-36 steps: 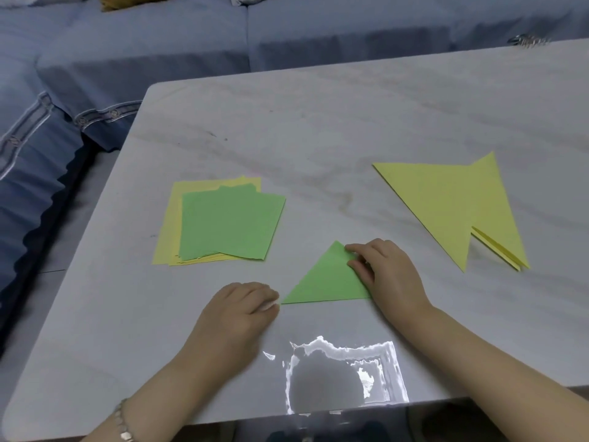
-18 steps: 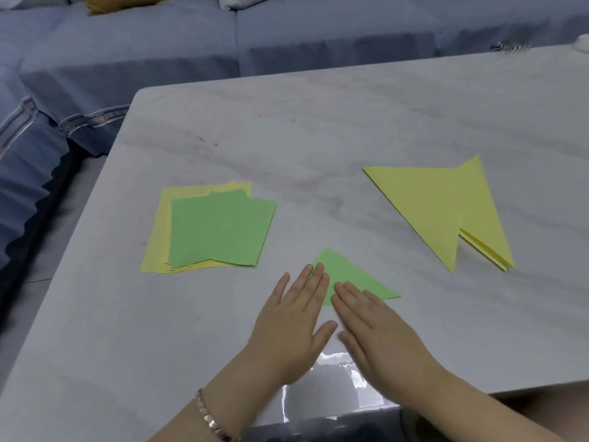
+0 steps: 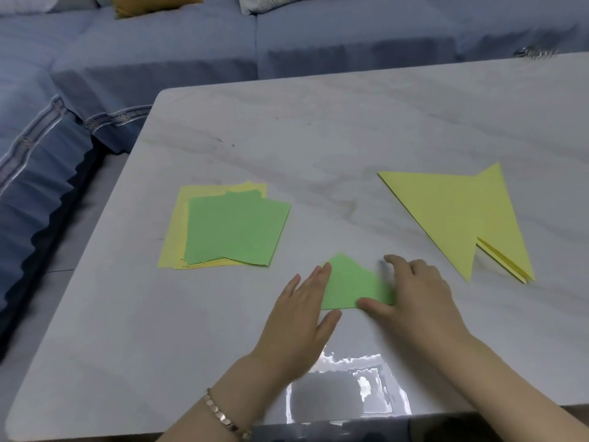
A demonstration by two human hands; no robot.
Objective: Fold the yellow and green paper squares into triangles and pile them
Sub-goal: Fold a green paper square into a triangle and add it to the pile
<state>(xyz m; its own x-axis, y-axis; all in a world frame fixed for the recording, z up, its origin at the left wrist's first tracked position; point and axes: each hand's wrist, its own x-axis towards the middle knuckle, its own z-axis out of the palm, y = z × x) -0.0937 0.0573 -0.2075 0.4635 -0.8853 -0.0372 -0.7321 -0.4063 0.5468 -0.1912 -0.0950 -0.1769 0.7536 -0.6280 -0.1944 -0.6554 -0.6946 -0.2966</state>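
A small folded green triangle [image 3: 349,283] lies near the table's front edge. My left hand [image 3: 299,320] rests flat on its left corner, fingers together and stretched out. My right hand [image 3: 414,298] covers its right corner, thumb on the lower edge and fingers curled over the top, blurred. To the left lies a stack of unfolded squares, green sheets [image 3: 234,231] on top of yellow sheets [image 3: 173,237]. At the right sits a pile of folded yellow triangles [image 3: 452,215], fanned apart.
The grey marble table [image 3: 318,138] has a rounded far-left corner and a glossy front edge with a bright reflection [image 3: 347,387]. A blue sofa [image 3: 191,59] runs behind and along the left. A small metal object [image 3: 535,52] lies at the far right edge.
Both hands were flat together on the green triangle's lower left. Now my right hand has slid to its right corner and curled, and my left stays on the left corner.
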